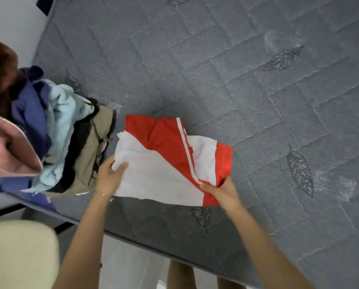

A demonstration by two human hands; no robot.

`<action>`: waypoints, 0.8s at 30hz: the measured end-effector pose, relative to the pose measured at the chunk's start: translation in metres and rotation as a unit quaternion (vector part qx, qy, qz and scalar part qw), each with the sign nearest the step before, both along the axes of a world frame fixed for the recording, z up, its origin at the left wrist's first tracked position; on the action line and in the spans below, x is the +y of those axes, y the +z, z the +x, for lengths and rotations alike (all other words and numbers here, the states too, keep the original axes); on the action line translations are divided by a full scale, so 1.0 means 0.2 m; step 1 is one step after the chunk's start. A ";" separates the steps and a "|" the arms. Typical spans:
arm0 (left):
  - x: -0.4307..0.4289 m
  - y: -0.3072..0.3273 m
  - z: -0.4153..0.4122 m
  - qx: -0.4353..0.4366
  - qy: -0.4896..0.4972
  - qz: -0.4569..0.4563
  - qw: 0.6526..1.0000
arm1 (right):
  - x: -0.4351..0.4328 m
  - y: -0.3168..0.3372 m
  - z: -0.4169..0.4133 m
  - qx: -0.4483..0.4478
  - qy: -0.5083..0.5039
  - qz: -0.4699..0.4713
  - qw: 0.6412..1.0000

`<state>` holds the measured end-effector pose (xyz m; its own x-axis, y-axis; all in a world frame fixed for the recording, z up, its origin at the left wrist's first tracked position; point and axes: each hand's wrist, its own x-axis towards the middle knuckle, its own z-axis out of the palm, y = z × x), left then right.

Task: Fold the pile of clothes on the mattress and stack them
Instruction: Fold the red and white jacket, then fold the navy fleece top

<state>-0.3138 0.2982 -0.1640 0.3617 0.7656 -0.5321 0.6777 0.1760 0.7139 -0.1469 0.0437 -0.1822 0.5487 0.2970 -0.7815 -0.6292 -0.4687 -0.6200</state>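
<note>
Quilted matt grey mattress (236, 80), smooth red-white cloth garment (159, 170), fleecy pale-blue cloth (59, 122)

Red and white garment (166, 163): partly folded, spread near the mattress's front edge; white panel to the left, red with two white stripes to the right.
Pile of clothes (55, 132): rumpled heap just left of it; navy, pale blue, black, khaki, pink.
Mattress (257, 101): grey, quilted, with leaf motifs.

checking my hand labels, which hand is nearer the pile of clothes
Left. The left hand grips the edge of the red and white garment right beside the pile of clothes; the right hand grips its opposite edge, away from the pile.
</note>
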 end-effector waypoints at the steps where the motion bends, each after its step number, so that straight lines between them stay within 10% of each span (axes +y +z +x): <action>1: 0.02 0.01 -0.04 0.010 -0.002 0.006 1.000 | 0.01 0.00 -0.09 0.005 -0.017 0.000 1.000; 11: -0.05 -0.11 -0.09 0.180 -0.067 0.143 0.971 | 0.05 -0.07 -0.35 -0.075 0.001 -0.204 0.976; 17: -0.21 -0.14 0.06 0.209 -0.340 0.309 0.863 | 0.13 -0.05 -0.34 -0.508 0.270 -0.179 0.798; 24: -0.22 -0.31 0.04 0.267 -0.445 0.261 0.814 | 0.18 -0.13 -0.37 -0.393 0.526 -0.218 0.722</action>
